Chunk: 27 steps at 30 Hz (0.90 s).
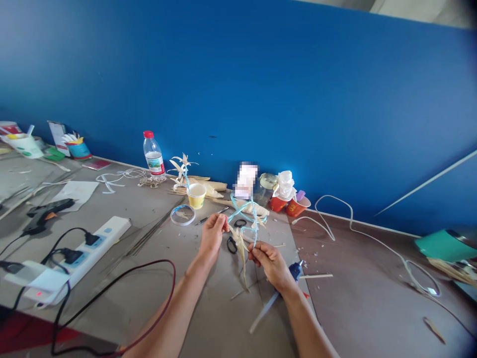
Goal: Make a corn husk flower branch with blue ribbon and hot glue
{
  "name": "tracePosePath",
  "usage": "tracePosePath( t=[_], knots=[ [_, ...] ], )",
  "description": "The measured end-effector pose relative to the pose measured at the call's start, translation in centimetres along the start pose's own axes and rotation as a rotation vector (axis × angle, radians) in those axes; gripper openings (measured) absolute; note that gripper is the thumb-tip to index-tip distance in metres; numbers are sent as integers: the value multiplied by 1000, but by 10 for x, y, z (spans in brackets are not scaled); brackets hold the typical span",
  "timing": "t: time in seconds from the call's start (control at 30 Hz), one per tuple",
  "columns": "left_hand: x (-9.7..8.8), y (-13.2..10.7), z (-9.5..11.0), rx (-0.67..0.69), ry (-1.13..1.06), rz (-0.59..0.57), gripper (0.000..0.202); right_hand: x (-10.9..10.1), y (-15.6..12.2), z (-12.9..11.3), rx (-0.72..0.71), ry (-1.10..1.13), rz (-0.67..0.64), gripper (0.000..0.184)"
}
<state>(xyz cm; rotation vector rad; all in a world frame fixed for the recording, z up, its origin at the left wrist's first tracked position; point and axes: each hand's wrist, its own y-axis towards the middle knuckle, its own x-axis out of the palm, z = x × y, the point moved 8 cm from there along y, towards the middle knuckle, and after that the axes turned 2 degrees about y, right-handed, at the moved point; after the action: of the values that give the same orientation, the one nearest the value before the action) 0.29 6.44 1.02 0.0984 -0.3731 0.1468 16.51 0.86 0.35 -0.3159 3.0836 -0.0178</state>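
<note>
A red cable point(169, 283) loops nearest, beside a white power strip point(95, 243). Just above the table, the left hand point(213, 234) pinches one end of a light-blue cord point(242, 205). The right hand point(271, 263) pinches the cord's lower end together with pale dried-leaf strips point(240, 246). A blue glue gun point(296, 270) lies under the right wrist. Beyond sit black scissors point(231, 244), a tape roll point(183, 215), a yellow paper cup point(196, 195) and a red-capped water bottle point(153, 154), whose label is too small to read.
</note>
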Motion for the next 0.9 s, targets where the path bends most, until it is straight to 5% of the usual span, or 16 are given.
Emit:
tracePosePath(
  t=[0.9],
  knots=[
    [3,0,-11,-110,0,-28,15,-2,-1,1,-21,-37,8,31]
  ],
)
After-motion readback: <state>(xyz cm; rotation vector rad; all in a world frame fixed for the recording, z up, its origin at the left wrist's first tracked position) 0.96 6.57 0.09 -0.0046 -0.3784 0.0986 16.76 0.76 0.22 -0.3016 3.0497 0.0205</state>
